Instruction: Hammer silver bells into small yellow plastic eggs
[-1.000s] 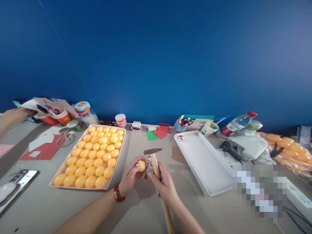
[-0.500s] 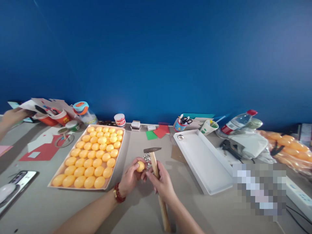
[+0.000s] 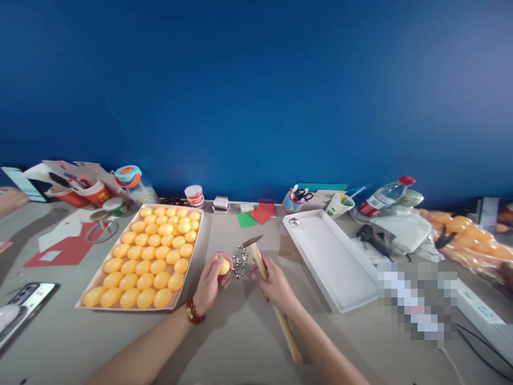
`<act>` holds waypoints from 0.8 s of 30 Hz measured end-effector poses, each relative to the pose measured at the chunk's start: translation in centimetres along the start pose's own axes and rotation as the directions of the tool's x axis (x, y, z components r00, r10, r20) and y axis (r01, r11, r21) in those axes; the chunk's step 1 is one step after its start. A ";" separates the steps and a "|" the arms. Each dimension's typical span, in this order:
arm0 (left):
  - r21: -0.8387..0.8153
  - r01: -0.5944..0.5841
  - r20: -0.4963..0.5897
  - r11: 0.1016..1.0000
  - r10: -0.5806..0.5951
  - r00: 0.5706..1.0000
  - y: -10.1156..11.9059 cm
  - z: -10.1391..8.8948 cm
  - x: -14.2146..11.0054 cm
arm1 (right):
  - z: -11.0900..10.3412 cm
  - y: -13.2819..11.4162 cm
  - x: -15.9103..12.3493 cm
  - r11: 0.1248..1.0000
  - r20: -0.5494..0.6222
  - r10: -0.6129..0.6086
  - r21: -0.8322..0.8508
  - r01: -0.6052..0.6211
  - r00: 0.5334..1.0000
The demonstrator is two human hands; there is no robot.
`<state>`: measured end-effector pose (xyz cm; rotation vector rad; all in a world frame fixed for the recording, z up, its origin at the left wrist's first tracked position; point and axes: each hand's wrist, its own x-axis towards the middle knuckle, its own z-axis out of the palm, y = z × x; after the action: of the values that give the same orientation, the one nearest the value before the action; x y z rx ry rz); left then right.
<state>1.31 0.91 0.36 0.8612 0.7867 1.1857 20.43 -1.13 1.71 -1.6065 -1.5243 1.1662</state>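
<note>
In my left hand [image 3: 210, 283] is an orange ping-pong ball [image 3: 224, 267], held between the curled fingers and thumb. My right hand [image 3: 276, 286] is closed around the wooden handle of a hammer [image 3: 287, 334], whose dark head points away from me. Between the two hands lies a small heap of shiny metal pieces [image 3: 240, 261], too small to make out exactly. To the left, a shallow box [image 3: 179, 306] holds rows of similar orange balls. On the right, a white tray [image 3: 336, 267] has one silvery round item [image 3: 294, 222] in its far corner.
Red and green paper pieces [image 3: 262, 214] lie beyond the hammer. A pen cup [image 3: 293, 203], a plastic bottle [image 3: 382, 198] and a bag of orange balls [image 3: 465, 235] stand behind, with a power strip [image 3: 479, 305] at right. Another person's hand [image 3: 12, 200] shows at the left edge.
My right hand has moved right, away from my left, and the hammer's handle end has swung right. More of the metal heap shows. The other person's hand has drawn back leftward.
</note>
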 end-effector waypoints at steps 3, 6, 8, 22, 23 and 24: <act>-0.010 -0.020 0.009 1.000 0.020 1.000 0.0 0.0 -0.1 | 0.7 -0.3 0.5 0.973 0.036 -0.025 -0.227 0.033 0.999; -0.012 -0.025 0.028 1.000 0.025 0.999 -0.3 -0.3 -0.2 | 1.6 -0.4 0.9 0.921 0.043 -0.075 -0.380 0.086 0.996; -0.009 -0.030 0.054 1.000 0.030 0.998 -0.5 -0.4 -0.3 | 2.0 -0.4 1.1 0.893 0.047 -0.094 -0.437 0.105 0.995; -0.139 0.034 0.157 0.990 -0.012 0.988 -0.4 -0.1 -0.3 | 2.9 -0.2 1.9 0.821 0.005 -0.014 -0.571 0.015 1.000; -0.134 0.027 0.159 0.991 -0.005 0.987 -0.4 -0.1 -0.3 | 2.9 0.0 1.9 0.821 0.003 -0.019 -0.570 0.017 1.000; -0.125 0.016 0.159 0.992 0.005 0.987 -0.4 -0.1 -0.3 | 2.9 0.1 2.0 0.822 0.002 -0.023 -0.569 0.020 1.000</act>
<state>1.37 0.60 -0.02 0.8373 0.5780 1.1340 17.71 0.42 0.12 -1.9528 -2.0103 0.7138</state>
